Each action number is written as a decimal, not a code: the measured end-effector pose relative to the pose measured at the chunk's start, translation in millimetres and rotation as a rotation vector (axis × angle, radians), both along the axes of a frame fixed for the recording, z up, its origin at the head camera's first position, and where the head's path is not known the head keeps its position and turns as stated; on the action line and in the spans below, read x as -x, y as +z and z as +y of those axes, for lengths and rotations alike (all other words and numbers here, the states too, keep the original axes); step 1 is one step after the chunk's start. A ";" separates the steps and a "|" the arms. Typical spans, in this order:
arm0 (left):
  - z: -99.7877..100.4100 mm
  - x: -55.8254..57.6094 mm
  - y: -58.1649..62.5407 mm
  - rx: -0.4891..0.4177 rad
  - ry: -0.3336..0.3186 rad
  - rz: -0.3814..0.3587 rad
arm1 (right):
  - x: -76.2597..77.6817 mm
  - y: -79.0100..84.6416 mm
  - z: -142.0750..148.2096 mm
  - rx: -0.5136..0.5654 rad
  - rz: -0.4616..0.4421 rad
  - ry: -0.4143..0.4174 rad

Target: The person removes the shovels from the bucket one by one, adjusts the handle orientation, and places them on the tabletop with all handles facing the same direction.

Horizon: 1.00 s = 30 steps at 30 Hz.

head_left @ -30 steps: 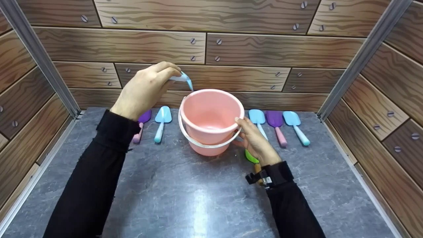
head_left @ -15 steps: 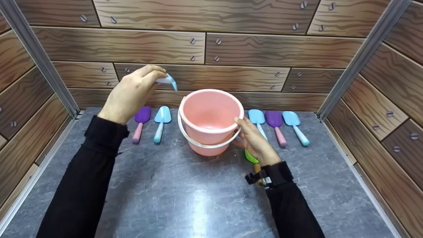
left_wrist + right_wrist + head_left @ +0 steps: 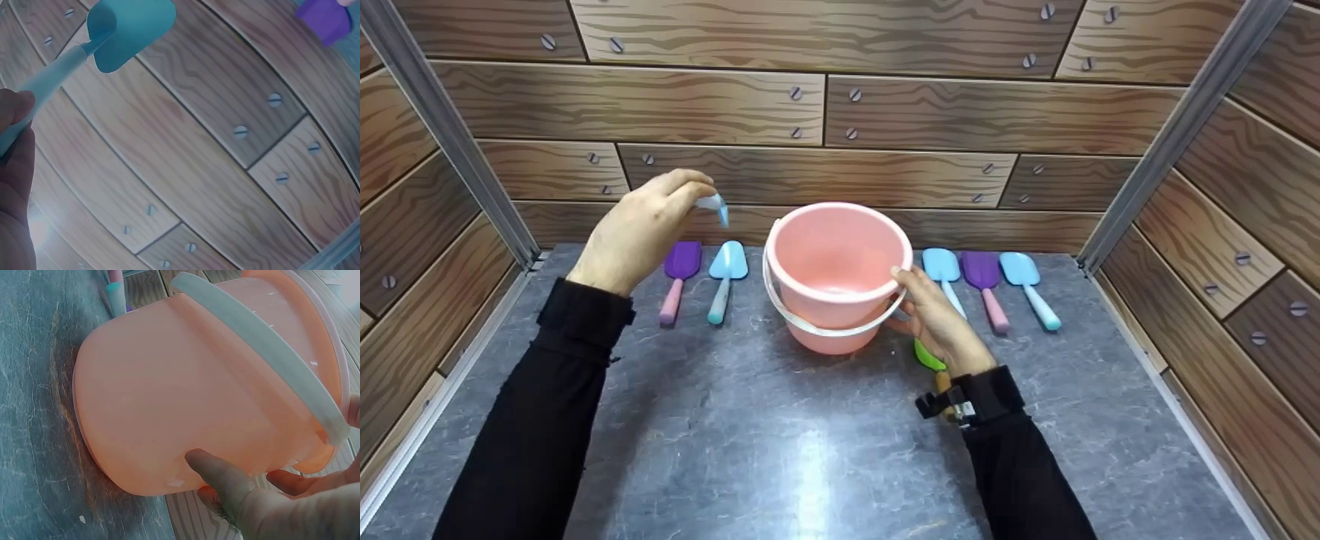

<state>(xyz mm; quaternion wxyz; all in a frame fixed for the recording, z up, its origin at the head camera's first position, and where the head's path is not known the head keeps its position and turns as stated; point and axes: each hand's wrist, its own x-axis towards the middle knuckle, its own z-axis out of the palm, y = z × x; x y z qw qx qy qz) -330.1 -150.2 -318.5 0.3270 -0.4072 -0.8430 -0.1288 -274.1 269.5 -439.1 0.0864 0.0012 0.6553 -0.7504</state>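
Observation:
My left hand [image 3: 641, 225] grips the pale handle of a blue toy shovel [image 3: 723, 212], raised off the table to the left of the bucket. In the left wrist view the thumb lies on the handle and the shovel's blade [image 3: 138, 31] shows broadly against the wood-patterned wall. A pink bucket [image 3: 829, 342] with a white carrying handle [image 3: 808, 328] stands at the middle of the table. My right hand [image 3: 945, 322] holds its right side, thumb on the rim. In the right wrist view, fingers [image 3: 219, 475] reach along the bucket wall.
A purple shovel [image 3: 682, 261] and a blue shovel [image 3: 730, 261] lie left of the bucket. To its right lie a blue shovel [image 3: 941, 264], a purple shovel [image 3: 982, 270] and another blue shovel [image 3: 1020, 268]. A green shovel [image 3: 928, 355] is partly hidden under the right wrist.
My left hand has moved left and slightly down with the blue shovel, away from the bucket's rim. The right hand and the bucket have stayed in place.

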 end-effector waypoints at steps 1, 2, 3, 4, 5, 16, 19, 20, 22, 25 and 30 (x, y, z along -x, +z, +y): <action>-2.0 0.9 -2.2 0.011 0.005 0.001 | 0.3 -0.2 -0.2 0.002 0.001 0.000; -3.9 1.8 -4.3 0.021 0.008 0.004 | 0.6 -0.5 -0.4 0.004 0.001 0.001; -5.8 2.8 -6.3 0.031 0.014 0.006 | 0.8 -0.7 -0.5 0.005 0.001 0.000; -7.8 3.9 -8.3 0.036 0.014 0.006 | 1.1 -0.8 -0.6 0.006 0.000 -0.004; -9.7 4.7 -10.2 0.036 0.014 0.003 | 1.3 -0.9 -0.6 0.007 -0.001 -0.006; -30.6 11.4 -26.7 0.022 0.071 -0.033 | 0.6 -1.0 0.0 0.005 -0.004 -0.013; -34.8 13.6 -30.4 0.011 0.087 -0.043 | 0.2 -0.8 0.6 0.001 -0.004 -0.017; -36.1 14.1 -31.7 0.007 0.095 -0.047 | 0.1 -0.8 0.6 0.000 -0.005 -0.018; -39.1 15.2 -34.6 -0.003 0.114 -0.054 | -0.1 -0.6 0.6 -0.002 -0.008 -0.020; -43.3 16.8 -39.4 -0.023 0.142 -0.068 | -0.1 -0.6 0.4 -0.003 -0.010 -0.023; -48.8 19.6 -47.3 -0.062 0.167 -0.094 | 0.2 -0.8 0.5 0.009 -0.009 -0.014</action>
